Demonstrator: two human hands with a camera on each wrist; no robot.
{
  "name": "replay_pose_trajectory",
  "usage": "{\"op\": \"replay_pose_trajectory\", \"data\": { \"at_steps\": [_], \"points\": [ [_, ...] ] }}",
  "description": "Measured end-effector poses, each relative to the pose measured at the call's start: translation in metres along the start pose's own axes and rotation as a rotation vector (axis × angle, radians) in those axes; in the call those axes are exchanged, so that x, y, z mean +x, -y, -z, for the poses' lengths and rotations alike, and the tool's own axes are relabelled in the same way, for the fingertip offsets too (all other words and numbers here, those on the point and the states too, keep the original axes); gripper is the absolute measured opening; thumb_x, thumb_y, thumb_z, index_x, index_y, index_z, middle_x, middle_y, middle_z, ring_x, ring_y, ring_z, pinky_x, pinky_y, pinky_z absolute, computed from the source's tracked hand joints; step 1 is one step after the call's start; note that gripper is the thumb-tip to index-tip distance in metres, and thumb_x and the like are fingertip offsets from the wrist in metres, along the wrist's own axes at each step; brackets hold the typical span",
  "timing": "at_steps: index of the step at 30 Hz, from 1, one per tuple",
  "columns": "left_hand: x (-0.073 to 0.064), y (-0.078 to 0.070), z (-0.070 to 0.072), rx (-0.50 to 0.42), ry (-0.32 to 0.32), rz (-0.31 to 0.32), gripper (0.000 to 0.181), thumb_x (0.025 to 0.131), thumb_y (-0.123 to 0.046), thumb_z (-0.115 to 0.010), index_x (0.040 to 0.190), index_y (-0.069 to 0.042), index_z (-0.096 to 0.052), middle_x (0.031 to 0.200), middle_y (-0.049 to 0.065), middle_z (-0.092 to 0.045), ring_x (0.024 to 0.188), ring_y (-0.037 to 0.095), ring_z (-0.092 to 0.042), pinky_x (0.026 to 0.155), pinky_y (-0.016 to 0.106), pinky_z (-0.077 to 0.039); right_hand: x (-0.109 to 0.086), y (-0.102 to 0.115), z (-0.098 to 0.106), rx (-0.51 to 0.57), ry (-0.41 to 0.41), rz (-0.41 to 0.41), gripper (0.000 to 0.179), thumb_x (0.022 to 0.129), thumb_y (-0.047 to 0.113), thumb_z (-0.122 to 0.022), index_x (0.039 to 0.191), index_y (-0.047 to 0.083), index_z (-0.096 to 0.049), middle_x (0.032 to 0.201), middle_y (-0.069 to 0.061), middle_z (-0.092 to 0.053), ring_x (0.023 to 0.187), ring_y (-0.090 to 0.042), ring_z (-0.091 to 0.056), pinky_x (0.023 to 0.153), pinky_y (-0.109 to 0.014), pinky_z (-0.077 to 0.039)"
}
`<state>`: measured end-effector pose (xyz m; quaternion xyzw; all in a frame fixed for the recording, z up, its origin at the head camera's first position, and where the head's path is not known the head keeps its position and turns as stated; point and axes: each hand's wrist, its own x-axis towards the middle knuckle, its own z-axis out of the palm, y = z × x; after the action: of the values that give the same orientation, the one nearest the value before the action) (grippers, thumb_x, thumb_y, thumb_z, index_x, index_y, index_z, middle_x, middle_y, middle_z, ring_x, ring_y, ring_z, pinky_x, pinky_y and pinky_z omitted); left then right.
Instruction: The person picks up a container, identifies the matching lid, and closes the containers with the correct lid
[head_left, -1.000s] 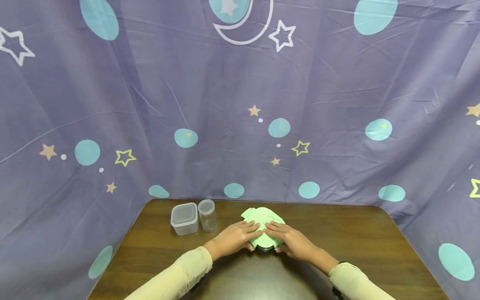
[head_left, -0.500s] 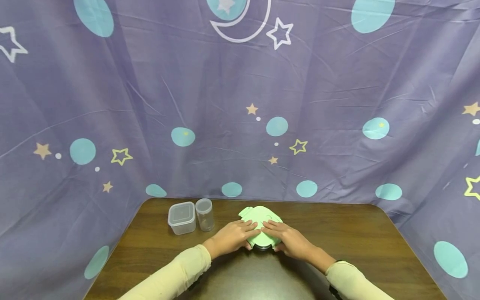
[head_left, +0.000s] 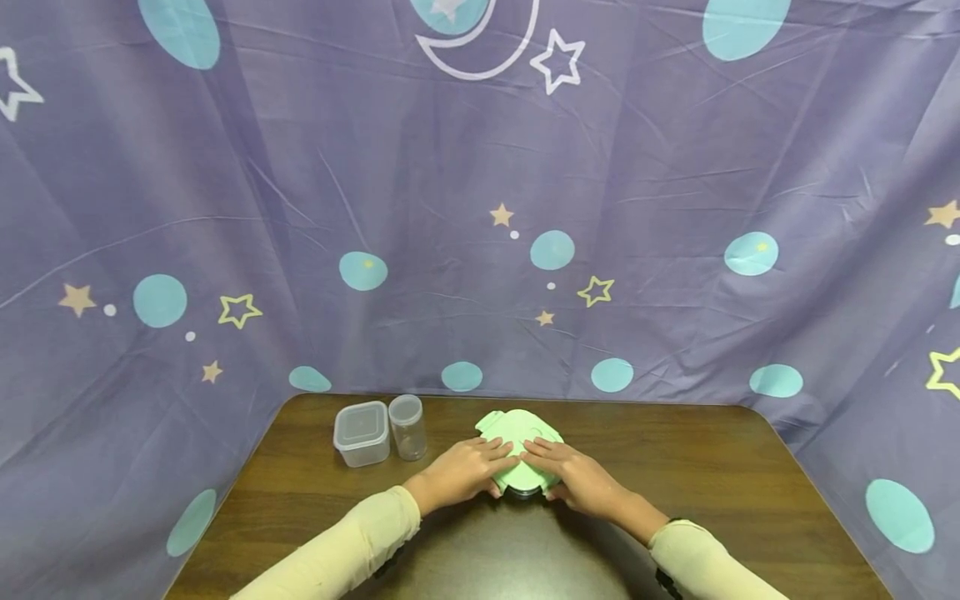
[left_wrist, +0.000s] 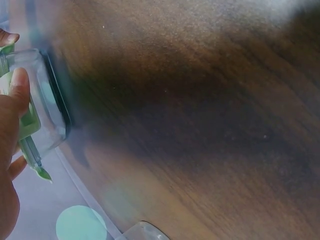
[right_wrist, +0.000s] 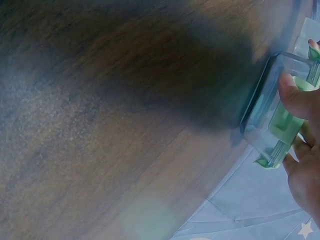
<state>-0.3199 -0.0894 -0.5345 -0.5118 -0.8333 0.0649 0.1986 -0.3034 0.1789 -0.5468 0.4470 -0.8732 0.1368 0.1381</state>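
A glass food container (left_wrist: 54,102) with a light green clip lid (head_left: 517,423) stands on the table in front of me. My left hand (head_left: 467,469) holds its left side, fingers spread over the lid and thumb low against the side. Opposite it, my right hand (head_left: 583,479) grips in the same way, its thumb (right_wrist: 288,92) at the glass wall. A green side clip (right_wrist: 286,125) lies down along the glass beneath that thumb. At the back left, another clip (head_left: 489,421) juts outward from the lid. The hands cover part of the lid.
Left of the hands, a square clear plastic box with a lid (head_left: 362,425) stands beside a tall clear jar (head_left: 408,429). The brown wooden table (head_left: 697,467) ends at a purple patterned curtain (head_left: 637,275) behind and at both sides.
The head view has shifted slightly, so everything sits a little further left and higher in it. Both hands stay on the lidded container in nearly the same pose.
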Motion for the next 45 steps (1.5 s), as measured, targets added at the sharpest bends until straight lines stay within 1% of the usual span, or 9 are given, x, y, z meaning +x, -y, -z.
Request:
{"op": "replay_pose_trajectory", "data": {
  "at_steps": [8, 16, 22, 26, 29, 35, 38, 41, 45],
  "points": [
    [0.000, -0.001, 0.002, -0.003, -0.011, 0.006, 0.066, 0.085, -0.049, -0.070, 0.142, -0.016, -0.061, 0.141, 0.007, -0.063, 0.128, 0.024, -0.064, 0.103, 0.039, -0.055, 0.000, 0.000, 0.002, -0.002, -0.006, -0.014, 0.079, 0.069, 0.006, -0.089, 0.142, 0.005, -0.059, 0.148, -0.016, -0.056, 0.135, -0.039, -0.055, 0.109, -0.053, -0.047],
    [-0.003, -0.004, 0.003, -0.042, 0.030, 0.039, 0.067, 0.086, -0.048, -0.069, 0.143, -0.016, -0.060, 0.143, 0.006, -0.062, 0.130, 0.023, -0.062, 0.107, 0.036, -0.053, 0.000, 0.002, 0.004, -0.001, 0.066, -0.057, 0.078, 0.074, 0.010, -0.087, 0.145, 0.008, -0.056, 0.153, -0.012, -0.053, 0.141, -0.034, -0.051, 0.112, -0.048, -0.046],
    [-0.003, -0.004, 0.001, -0.057, 0.036, 0.044, 0.068, 0.085, -0.049, -0.069, 0.144, -0.017, -0.059, 0.143, 0.005, -0.062, 0.130, 0.024, -0.063, 0.106, 0.037, -0.053, 0.001, -0.001, 0.007, -0.043, 0.098, -0.017, 0.078, 0.075, 0.016, -0.088, 0.146, 0.009, -0.056, 0.155, -0.011, -0.051, 0.141, -0.033, -0.050, 0.110, -0.046, -0.049],
    [-0.003, -0.003, 0.000, -0.060, 0.027, 0.055, 0.068, 0.084, -0.050, -0.069, 0.143, -0.018, -0.060, 0.142, 0.004, -0.063, 0.130, 0.023, -0.063, 0.107, 0.037, -0.053, 0.002, -0.004, 0.006, -0.058, 0.073, 0.023, 0.083, 0.074, 0.021, -0.089, 0.147, 0.006, -0.053, 0.154, -0.014, -0.051, 0.141, -0.036, -0.051, 0.109, -0.047, -0.049],
    [-0.002, -0.003, -0.001, -0.070, 0.012, 0.053, 0.068, 0.084, -0.050, -0.070, 0.143, -0.017, -0.060, 0.142, 0.004, -0.063, 0.129, 0.024, -0.063, 0.106, 0.038, -0.053, 0.001, -0.007, 0.005, -0.061, 0.052, 0.032, 0.086, 0.072, 0.024, -0.089, 0.147, 0.004, -0.052, 0.153, -0.016, -0.051, 0.140, -0.037, -0.051, 0.109, -0.049, -0.048],
    [-0.002, -0.004, -0.003, -0.075, -0.016, 0.034, 0.068, 0.084, -0.049, -0.070, 0.143, -0.016, -0.060, 0.143, 0.007, -0.062, 0.128, 0.027, -0.063, 0.107, 0.039, -0.052, -0.001, -0.011, 0.003, -0.067, 0.058, 0.022, 0.085, 0.073, 0.029, -0.087, 0.148, 0.007, -0.053, 0.154, -0.013, -0.051, 0.142, -0.034, -0.050, 0.111, -0.048, -0.048],
    [-0.003, -0.004, -0.004, -0.087, -0.026, 0.041, 0.066, 0.084, -0.047, -0.071, 0.142, -0.017, -0.061, 0.144, 0.008, -0.062, 0.129, 0.028, -0.063, 0.108, 0.040, -0.052, -0.001, -0.011, 0.003, -0.060, 0.069, 0.008, 0.084, 0.074, 0.029, -0.087, 0.148, 0.007, -0.053, 0.155, -0.012, -0.050, 0.143, -0.033, -0.048, 0.112, -0.048, -0.047],
    [-0.003, -0.004, -0.004, -0.111, -0.024, 0.051, 0.066, 0.084, -0.046, -0.072, 0.142, -0.017, -0.060, 0.145, 0.008, -0.061, 0.131, 0.028, -0.061, 0.109, 0.040, -0.051, 0.000, -0.011, 0.003, -0.052, 0.065, 0.000, 0.084, 0.073, 0.028, -0.087, 0.147, 0.007, -0.054, 0.155, -0.012, -0.050, 0.143, -0.034, -0.048, 0.112, -0.048, -0.046],
    [-0.004, -0.005, -0.005, -0.124, 0.002, 0.054, 0.066, 0.087, -0.044, -0.070, 0.144, -0.015, -0.057, 0.148, 0.010, -0.058, 0.136, 0.028, -0.057, 0.112, 0.041, -0.048, 0.000, -0.011, 0.002, -0.049, 0.039, 0.012, 0.084, 0.071, 0.026, -0.089, 0.145, 0.006, -0.056, 0.153, -0.013, -0.052, 0.140, -0.035, -0.051, 0.110, -0.049, -0.048]
  ]
}}
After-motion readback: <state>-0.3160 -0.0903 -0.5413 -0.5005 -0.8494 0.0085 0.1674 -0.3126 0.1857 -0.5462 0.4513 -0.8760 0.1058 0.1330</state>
